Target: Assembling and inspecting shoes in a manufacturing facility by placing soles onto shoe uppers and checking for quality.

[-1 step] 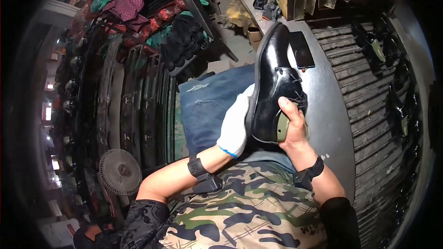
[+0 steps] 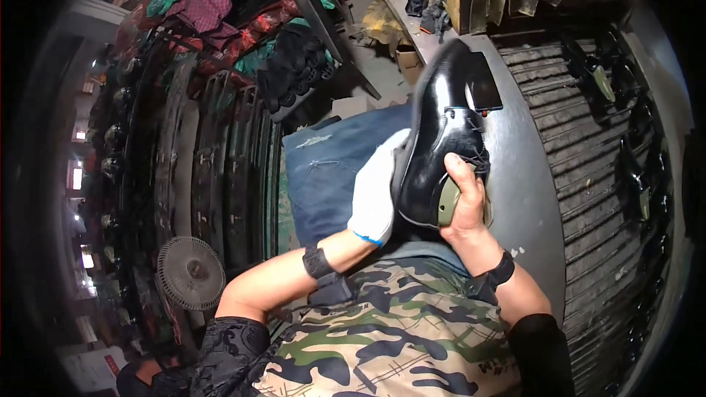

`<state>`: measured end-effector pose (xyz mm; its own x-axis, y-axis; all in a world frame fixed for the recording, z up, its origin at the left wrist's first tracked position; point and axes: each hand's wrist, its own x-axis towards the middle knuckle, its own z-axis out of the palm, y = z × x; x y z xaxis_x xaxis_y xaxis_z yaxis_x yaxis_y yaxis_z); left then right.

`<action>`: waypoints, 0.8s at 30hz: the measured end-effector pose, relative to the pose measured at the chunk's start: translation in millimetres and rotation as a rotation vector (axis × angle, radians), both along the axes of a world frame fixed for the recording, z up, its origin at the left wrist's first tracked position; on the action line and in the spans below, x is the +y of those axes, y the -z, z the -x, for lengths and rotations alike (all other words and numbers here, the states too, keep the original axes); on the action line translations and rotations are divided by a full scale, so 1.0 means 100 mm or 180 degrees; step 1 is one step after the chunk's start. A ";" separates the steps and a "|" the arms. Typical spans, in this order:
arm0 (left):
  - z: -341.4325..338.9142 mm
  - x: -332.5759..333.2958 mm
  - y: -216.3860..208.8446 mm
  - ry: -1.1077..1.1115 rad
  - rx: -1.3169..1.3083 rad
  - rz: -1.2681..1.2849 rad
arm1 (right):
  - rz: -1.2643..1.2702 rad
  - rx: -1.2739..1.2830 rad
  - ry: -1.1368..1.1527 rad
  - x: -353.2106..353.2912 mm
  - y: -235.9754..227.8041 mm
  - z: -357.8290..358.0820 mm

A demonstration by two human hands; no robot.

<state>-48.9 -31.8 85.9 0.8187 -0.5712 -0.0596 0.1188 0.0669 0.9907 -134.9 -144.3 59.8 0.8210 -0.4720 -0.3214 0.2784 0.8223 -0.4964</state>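
A glossy black lace-up dress shoe (image 2: 434, 154) is held upright before me, its toe pointing away and its sole side to the left. An olive-green shoe last (image 2: 448, 204) fills its heel opening. Bare, my right hand (image 2: 468, 198) is closed round the last and the shoe's heel end, thumb on top beside the laces. My left hand (image 2: 373, 191), in a white knit glove with a blue cuff edge, is against the sole side; its fingers are partly hidden behind the shoe.
Under the shoe is a grey metal bench (image 2: 518, 176) with a dark phone (image 2: 485, 81). Right of it, a slatted roller conveyor (image 2: 573, 169) carries more black shoes (image 2: 599, 77). Denim (image 2: 323, 184) covers my lap. A fan (image 2: 191, 273) and dark racks (image 2: 213, 154) stand left.
The shoe's toe has swung slightly to the right and blurs with motion. My gloved left hand has shifted a little with it; the right hand keeps its hold.
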 end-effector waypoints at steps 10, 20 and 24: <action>-0.47 -0.22 0.39 0.1469 0.1102 0.0287 | -0.0078 0.0672 0.0569 -0.88 0.26 0.24; -1.37 1.42 1.33 0.0354 -0.2577 -0.3059 | 0.3732 0.4224 -0.0267 -3.18 0.67 2.05; -1.18 1.42 1.35 0.0743 -0.2955 -0.3067 | 0.4636 0.4576 -0.0015 -3.71 0.81 2.02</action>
